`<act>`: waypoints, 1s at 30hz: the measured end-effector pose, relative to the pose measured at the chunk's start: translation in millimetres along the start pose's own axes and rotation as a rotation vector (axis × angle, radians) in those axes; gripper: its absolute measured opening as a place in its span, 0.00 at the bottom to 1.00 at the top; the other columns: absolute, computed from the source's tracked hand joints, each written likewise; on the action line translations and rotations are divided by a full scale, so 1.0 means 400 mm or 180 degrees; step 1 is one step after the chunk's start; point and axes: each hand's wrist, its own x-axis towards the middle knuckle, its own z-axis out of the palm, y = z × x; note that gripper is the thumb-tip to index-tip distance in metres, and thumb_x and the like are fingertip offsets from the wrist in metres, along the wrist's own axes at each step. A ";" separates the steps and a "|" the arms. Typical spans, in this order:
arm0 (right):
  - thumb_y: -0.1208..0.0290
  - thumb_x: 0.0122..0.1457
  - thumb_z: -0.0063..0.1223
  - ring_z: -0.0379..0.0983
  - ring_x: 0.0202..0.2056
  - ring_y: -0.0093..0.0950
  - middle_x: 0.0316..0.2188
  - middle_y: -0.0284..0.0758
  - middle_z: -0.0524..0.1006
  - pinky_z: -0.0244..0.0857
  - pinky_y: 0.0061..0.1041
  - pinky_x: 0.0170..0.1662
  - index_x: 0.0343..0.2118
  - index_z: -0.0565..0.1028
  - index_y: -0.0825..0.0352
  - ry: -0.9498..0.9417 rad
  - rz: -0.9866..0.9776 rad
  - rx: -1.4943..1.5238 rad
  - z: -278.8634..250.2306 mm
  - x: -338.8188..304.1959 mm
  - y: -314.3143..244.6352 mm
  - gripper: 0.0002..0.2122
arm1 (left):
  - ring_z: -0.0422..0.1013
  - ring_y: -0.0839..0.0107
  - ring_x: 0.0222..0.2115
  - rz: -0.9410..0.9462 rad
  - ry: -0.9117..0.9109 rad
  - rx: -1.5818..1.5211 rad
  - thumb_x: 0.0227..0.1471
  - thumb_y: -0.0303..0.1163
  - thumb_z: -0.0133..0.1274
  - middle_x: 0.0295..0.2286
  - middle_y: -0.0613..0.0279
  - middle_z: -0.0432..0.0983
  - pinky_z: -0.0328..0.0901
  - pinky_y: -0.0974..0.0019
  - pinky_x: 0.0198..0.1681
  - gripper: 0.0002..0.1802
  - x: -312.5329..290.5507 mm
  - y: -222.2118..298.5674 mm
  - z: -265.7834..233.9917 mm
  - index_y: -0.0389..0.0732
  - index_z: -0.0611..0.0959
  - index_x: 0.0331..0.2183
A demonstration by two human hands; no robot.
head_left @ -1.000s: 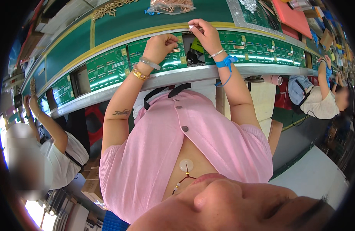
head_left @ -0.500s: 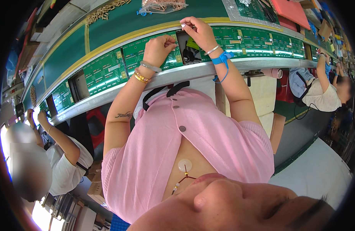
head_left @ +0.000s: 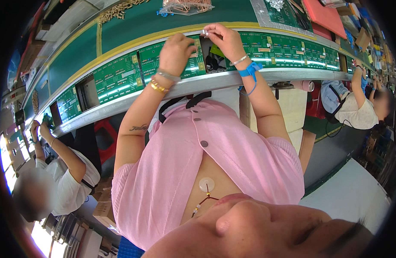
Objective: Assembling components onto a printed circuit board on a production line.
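Observation:
Over the green circuit board [head_left: 149,60], my left hand [head_left: 176,52] is closed, its fingers curled; anything inside them is too small or hidden to make out. My right hand [head_left: 227,41] pinches a small silvery-white part [head_left: 204,33] between thumb and fingers, level with the far rail of the line. Between my two hands lies a gap in the row of boards, with dark and yellow-green things [head_left: 216,51] showing down in it. To the right of that gap, another green circuit board [head_left: 254,46] sits partly behind my right wrist.
A metal rail [head_left: 206,77] runs along the near edge. Beyond the boards, the green bench holds a bag of copper-coloured parts [head_left: 187,6], a heap of small brass-coloured pieces [head_left: 116,13] and a red-orange sheet [head_left: 323,17]. Co-workers sit left [head_left: 73,172] and right [head_left: 354,107].
My left hand has lifted slightly away from me, its fingers smeared a little by motion. My right hand has shifted slightly, and the silvery-white part shows more at its fingertips.

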 end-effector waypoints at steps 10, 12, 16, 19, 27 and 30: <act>0.74 0.44 0.56 0.65 0.35 0.32 0.28 0.31 0.70 0.63 0.29 0.37 0.28 0.75 0.63 -0.0299 -0.0974 -0.1611 0.036 -0.035 -0.046 0.06 | 0.67 0.57 0.33 -0.1216 -0.0099 0.1510 0.47 0.48 0.52 0.25 0.60 0.72 0.65 0.59 0.31 0.20 -0.103 -0.141 -0.217 0.40 0.82 0.20; 0.74 0.43 0.56 0.65 0.34 0.32 0.27 0.31 0.69 0.63 0.29 0.37 0.27 0.75 0.63 -0.0405 -0.1043 -0.1770 0.040 -0.022 -0.042 0.06 | 0.67 0.56 0.32 -0.1194 -0.0103 0.1434 0.47 0.48 0.52 0.25 0.60 0.72 0.64 0.59 0.31 0.20 -0.121 -0.151 -0.211 0.40 0.82 0.20; 0.75 0.42 0.56 0.65 0.34 0.32 0.26 0.31 0.69 0.63 0.28 0.38 0.25 0.75 0.63 -0.0595 -0.1064 -0.1897 0.050 -0.006 -0.044 0.05 | 0.67 0.57 0.31 -0.1150 -0.0086 0.1226 0.46 0.48 0.52 0.24 0.59 0.72 0.64 0.59 0.31 0.20 -0.136 -0.151 -0.202 0.39 0.82 0.20; 0.75 0.42 0.55 0.64 0.34 0.31 0.26 0.31 0.68 0.62 0.27 0.37 0.23 0.74 0.63 -0.0709 -0.1204 -0.2190 0.055 0.000 -0.052 0.04 | 0.67 0.56 0.31 -0.1329 -0.0169 0.1151 0.46 0.47 0.53 0.24 0.59 0.72 0.64 0.59 0.31 0.20 -0.132 -0.146 -0.203 0.39 0.82 0.20; 0.75 0.41 0.52 0.64 0.34 0.28 0.24 0.30 0.67 0.63 0.26 0.36 0.21 0.74 0.63 -0.0667 -0.1512 -0.2832 0.067 -0.005 -0.071 0.03 | 0.67 0.56 0.30 -0.1286 -0.0103 0.1079 0.46 0.47 0.53 0.23 0.58 0.72 0.63 0.58 0.32 0.21 -0.143 -0.151 -0.200 0.38 0.81 0.19; 0.76 0.42 0.51 0.66 0.35 0.29 0.27 0.30 0.69 0.63 0.25 0.37 0.25 0.75 0.64 -0.0765 -0.1460 -0.2824 0.060 -0.008 -0.087 0.05 | 0.67 0.56 0.30 -0.1319 -0.0150 0.1013 0.46 0.47 0.53 0.23 0.57 0.72 0.63 0.58 0.32 0.21 -0.138 -0.142 -0.206 0.38 0.81 0.19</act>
